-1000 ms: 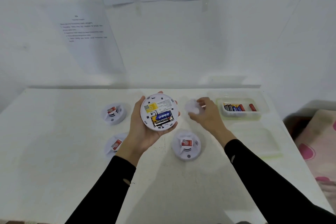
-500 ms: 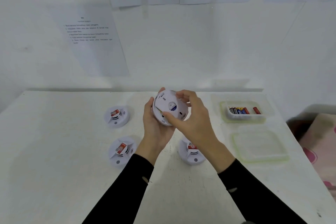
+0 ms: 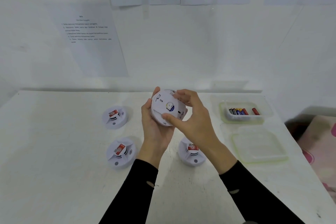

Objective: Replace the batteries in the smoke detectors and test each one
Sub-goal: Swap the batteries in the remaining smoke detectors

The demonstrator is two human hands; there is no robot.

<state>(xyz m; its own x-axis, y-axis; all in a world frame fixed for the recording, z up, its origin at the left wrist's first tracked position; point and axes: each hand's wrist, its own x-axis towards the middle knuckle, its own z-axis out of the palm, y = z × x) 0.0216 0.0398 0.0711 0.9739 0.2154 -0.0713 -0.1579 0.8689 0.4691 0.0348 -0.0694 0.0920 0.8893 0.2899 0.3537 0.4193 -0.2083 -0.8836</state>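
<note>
I hold a round white smoke detector (image 3: 164, 107) above the table, its back turned toward me with the white cover plate on it. My left hand (image 3: 154, 125) cups it from below and behind. My right hand (image 3: 190, 116) grips the cover plate from the right, thumb on its lower rim and fingers over the top. Three more white detectors sit face up on the table: one at far left (image 3: 115, 116), one at near left (image 3: 121, 152), one under my right wrist (image 3: 191, 152). Several loose batteries (image 3: 242, 111) lie in a clear container.
The clear container (image 3: 241, 118) stands at the right of the white table (image 3: 54, 169), with its lid (image 3: 259, 146) lying flat in front of it. Printed sheets hang on the wall behind. A pink patterned cloth (image 3: 323, 143) lies past the table's right edge.
A second ago the open battery bay faced me and my right hand picked up the cover plate from the table. The plate now sits on the detector's back, both hands around it.
</note>
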